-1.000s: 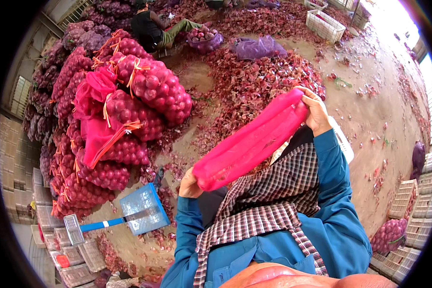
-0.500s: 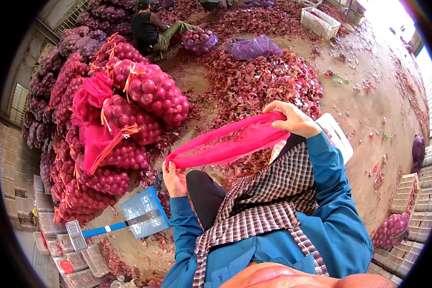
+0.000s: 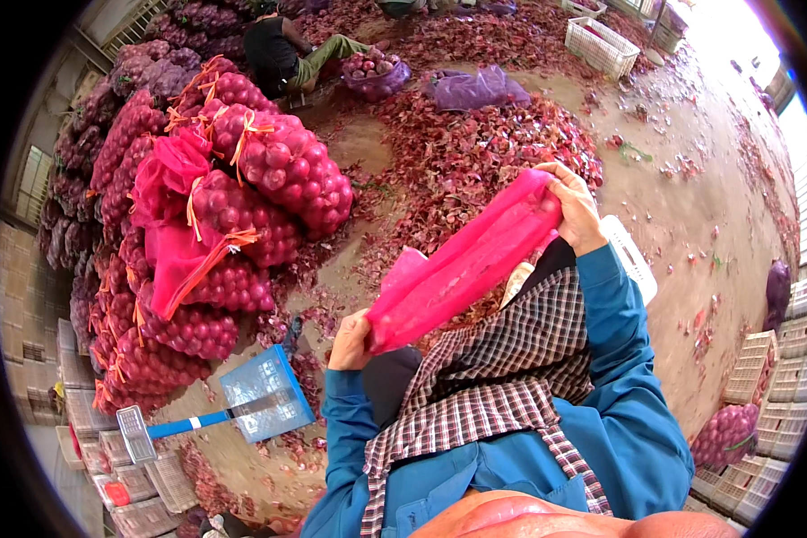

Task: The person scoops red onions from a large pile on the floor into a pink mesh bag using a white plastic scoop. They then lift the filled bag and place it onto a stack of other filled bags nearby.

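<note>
Holding pink mesh (image 3: 462, 266): left hand (image 3: 349, 342), fingertips hidden; right hand (image 3: 580, 213) opposite.

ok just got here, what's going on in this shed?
Someone's left hand and right hand hold a pink mesh bag at a slant between them, over a checked apron. Left of the hands is a stack of filled onion sacks, with what looks like a blue platform scale below it in the picture. Beyond the bag lies a heap of red onion skins. Farther back, another person sits near a purple sack of onions.
</note>
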`<state>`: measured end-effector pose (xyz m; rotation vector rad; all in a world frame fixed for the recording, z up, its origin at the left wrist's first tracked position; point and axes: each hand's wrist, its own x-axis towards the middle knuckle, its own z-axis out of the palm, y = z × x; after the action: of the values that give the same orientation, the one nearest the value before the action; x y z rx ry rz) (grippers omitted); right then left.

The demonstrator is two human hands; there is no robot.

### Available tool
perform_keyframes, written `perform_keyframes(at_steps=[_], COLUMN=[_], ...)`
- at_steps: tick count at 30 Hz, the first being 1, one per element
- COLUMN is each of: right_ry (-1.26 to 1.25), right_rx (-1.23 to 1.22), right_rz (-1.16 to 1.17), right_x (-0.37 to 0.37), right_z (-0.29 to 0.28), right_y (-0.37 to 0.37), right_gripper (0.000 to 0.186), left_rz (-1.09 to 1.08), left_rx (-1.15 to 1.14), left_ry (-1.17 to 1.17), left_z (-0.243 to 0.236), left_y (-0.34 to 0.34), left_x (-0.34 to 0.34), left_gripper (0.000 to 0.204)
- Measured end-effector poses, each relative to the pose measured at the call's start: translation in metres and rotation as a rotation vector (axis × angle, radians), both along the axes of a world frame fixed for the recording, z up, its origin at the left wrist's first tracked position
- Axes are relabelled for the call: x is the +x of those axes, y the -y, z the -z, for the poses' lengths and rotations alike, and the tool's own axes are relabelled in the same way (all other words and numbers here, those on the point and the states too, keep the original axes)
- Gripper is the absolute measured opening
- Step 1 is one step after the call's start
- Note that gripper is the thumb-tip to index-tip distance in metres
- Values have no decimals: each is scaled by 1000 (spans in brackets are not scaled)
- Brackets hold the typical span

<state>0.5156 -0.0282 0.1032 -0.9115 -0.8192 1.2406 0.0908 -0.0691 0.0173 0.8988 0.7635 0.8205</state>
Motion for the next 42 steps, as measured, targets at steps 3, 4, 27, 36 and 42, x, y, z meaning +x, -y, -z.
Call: perform_keyframes(at_steps=[3,4,27,36,42], right_ry=[26,194,-187,448,1183], right_rx=[-176,-182,-104,67,194], right_rz=[-174,-279,-136,-287,201], right_x=[1,5,2,-17,-11], right_z=[-21,-18,-20,-31,1], right_y=[13,13,9,21,6], right_gripper=[17,21,23,33,26], left_rz=[-100,-134,-212,-681,-273], left_rx=[9,9,-185,165,12], left_ry=[538,717,409,155,257], left_z=[5,6,1,0,-7], left_y=[-11,-15,7,-12,-2], left_x=[-7,-10,0,-6,-16], left_gripper=[45,46,51,24,23])
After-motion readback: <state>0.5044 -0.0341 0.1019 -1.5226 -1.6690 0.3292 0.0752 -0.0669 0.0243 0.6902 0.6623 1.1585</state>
